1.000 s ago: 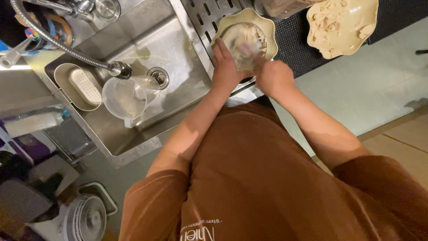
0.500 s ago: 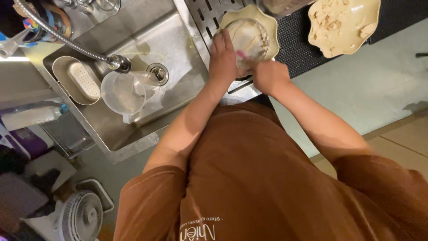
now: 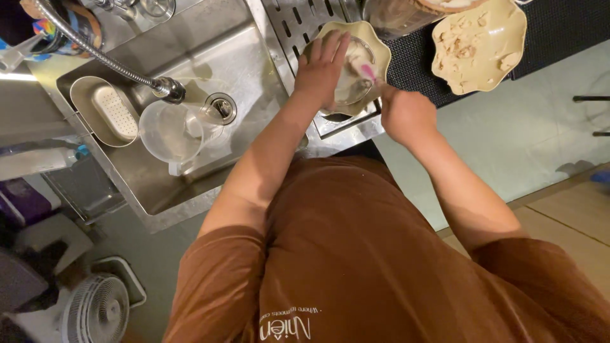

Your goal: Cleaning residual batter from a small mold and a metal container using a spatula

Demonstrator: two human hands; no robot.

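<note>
The scalloped bowl (image 3: 375, 47), pale yellow-green with a wavy rim, sits on the slotted metal drainboard (image 3: 289, 19) just right of the sink basin (image 3: 210, 57), under both hands. The left hand (image 3: 321, 70) lies over its near left edge, fingers (image 3: 330, 47) spread and curled over the rim, gripping it. A clear round piece, glass or plastic, rests inside the bowl; what else it holds is hidden by the hand. The right hand (image 3: 406, 114) sits just beside the bowl's lower right edge, fingers closed around a pink-tipped tool (image 3: 368, 71) whose tip reaches into the bowl; what kind of tool it is cannot be told.

From the left: an oval metal strainer tray (image 3: 105, 111) stands in the sink basin, empty as far as can be seen. Next to it a clear measuring jug (image 3: 171, 130) lies below the head of the coiled spring faucet (image 3: 168, 89), beside the drain (image 3: 221, 107); it looks empty. To the right of the hands, on a black mat (image 3: 559, 28) on the surface, a second scalloped bowl (image 3: 483, 44) holds pale, crumbly scraps. Behind it stands a brown container (image 3: 397, 16), cut off by the frame's edge.
</note>
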